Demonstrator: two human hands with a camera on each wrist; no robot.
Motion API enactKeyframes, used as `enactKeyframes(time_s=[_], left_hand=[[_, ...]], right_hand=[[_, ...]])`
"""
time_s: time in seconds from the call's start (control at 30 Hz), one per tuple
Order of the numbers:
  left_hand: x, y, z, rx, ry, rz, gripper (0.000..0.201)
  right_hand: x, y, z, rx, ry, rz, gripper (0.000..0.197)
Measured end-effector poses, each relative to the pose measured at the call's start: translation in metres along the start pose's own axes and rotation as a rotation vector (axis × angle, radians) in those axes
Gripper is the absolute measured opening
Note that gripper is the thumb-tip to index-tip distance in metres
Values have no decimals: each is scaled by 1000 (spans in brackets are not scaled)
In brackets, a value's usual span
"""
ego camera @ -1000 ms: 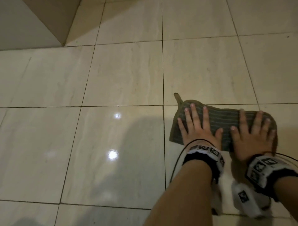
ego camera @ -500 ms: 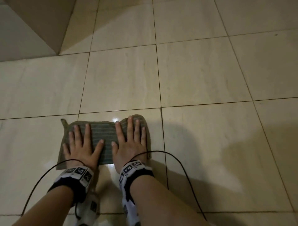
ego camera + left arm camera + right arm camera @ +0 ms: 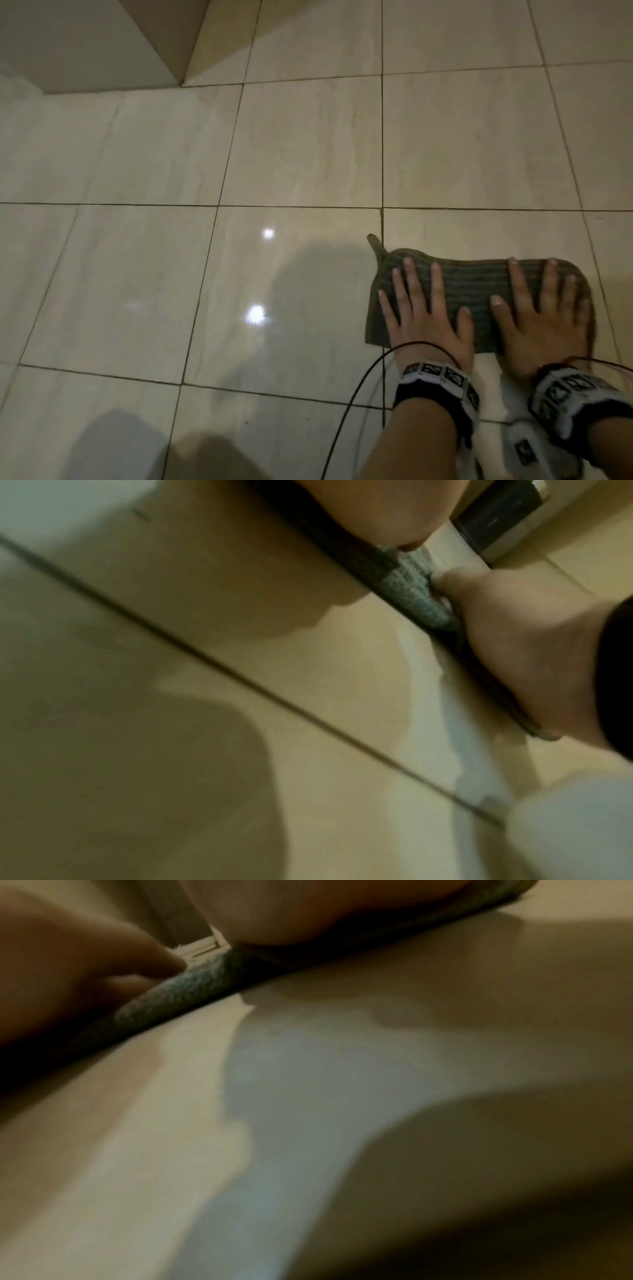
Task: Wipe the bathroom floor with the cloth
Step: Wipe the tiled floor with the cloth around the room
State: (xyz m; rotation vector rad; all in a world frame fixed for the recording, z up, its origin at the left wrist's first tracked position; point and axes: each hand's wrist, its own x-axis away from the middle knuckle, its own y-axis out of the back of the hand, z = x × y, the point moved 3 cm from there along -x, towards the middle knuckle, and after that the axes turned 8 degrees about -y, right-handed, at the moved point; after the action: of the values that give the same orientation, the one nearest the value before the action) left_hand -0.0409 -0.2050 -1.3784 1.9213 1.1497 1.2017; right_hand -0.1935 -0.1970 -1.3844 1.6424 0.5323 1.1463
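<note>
On the tiled floor (image 3: 308, 154), the striped cloth (image 3: 476, 284) is pressed flat by the left hand (image 3: 428, 318) and right hand (image 3: 544, 318); each grip is splayed, fingers straight.

Both hands cover much of the cloth (image 3: 476, 291); the wrist views are blurred, fingers out of sight.

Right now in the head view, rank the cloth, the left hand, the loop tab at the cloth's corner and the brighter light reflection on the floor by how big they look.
1. cloth
2. left hand
3. brighter light reflection
4. loop tab; it and the reflection look close in size, so their order is unsure.
</note>
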Motion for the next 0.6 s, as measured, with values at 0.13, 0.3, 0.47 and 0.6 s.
enactKeyframes(time_s=[0.13,0.3,0.47,0.6], left_hand=[[9,25,71,-44,76,-27,67],[52,71,204,-177,282,-104,68],[62,78,227,-165,383,-171,65],[51,56,168,-109,378,-192,68]], right_hand=[[29,-11,66,8,108,-32,73],[97,-38,190,-74,344,-44,70],[114,-47,214,-95,405,-41,67],[97,-45,153,-51,378,-75,63]])
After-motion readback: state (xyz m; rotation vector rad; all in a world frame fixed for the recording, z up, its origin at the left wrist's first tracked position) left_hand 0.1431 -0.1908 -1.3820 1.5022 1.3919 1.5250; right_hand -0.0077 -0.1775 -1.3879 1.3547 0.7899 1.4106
